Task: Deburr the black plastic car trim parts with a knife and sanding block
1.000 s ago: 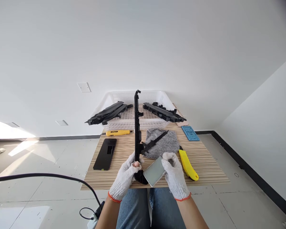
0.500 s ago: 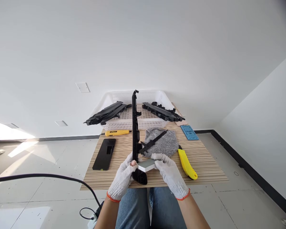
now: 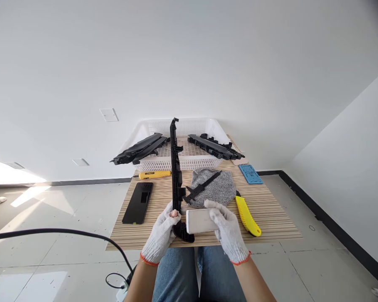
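Evidently, the white-gloved left hand has its grip closed around a long black moulded plastic strip, whose far end points toward the white plastic basket across the striped tan desk. The white-gloved right hand pinches a flat, whitish rectangular block beside the strip's near end; whether they touch, one cannot tell. Beyond lies a mottled grey cloth.

Text — none legible (too small).
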A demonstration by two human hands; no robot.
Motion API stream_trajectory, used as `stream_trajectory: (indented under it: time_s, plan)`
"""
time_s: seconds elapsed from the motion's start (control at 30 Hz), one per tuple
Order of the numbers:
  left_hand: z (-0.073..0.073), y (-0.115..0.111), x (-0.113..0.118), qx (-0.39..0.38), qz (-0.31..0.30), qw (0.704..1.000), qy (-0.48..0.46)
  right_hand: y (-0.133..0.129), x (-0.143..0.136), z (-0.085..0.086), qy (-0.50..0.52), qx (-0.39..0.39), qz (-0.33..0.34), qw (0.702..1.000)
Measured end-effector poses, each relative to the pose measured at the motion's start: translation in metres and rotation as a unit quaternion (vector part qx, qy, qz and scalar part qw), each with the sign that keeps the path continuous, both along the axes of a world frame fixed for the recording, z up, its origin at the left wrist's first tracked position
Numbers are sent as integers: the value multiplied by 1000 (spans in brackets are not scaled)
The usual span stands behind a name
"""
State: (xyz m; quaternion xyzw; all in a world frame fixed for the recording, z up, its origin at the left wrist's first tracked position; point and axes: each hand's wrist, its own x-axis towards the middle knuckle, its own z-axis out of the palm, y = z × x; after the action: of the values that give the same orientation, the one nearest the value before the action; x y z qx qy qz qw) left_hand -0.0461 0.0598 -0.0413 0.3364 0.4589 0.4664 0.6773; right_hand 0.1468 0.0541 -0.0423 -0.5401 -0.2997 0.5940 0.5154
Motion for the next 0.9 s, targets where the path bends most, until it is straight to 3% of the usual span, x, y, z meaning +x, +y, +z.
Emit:
stream_trajectory:
  time_s: [0.13, 0.2, 0.3, 0.33, 0.47, 0.6, 0.63, 0.77, 0.8, 0.9]
  plan:
    - [2, 1, 1, 5, -1, 1000, 2, -1, -4, 1, -58, 52, 127, 989]
    - [3, 1, 1, -2, -3, 1000, 5, 1, -7, -2, -80, 62, 110, 989]
    - [2, 0, 1, -1, 8, 1000, -9, 5, -10, -7, -103, 63, 7, 993]
    - [1, 0, 0, 0, 11, 1000, -13, 5, -10, -8, -108, 66, 9, 992]
    - [-2, 1, -1, 2, 2, 1000, -16, 8, -8, -10, -118, 101, 127, 980]
    - [-2, 0, 1, 9, 12, 999, -38, 9, -6, -13, -109, 87, -9, 990]
    - [-1, 0, 1, 9, 15, 999, -44, 8, -6, -12, -110, 87, -12, 990]
    - [1, 0, 2, 20, 9, 998, -50, 4, -6, -11, -89, 102, 163, 977]
    - [1, 1, 2, 22, 5, 998, -50, 5, -6, -12, -83, 103, 152, 979]
    - [2, 1, 3, 19, 4, 999, -48, 9, -5, -18, -89, 103, -19, 991]
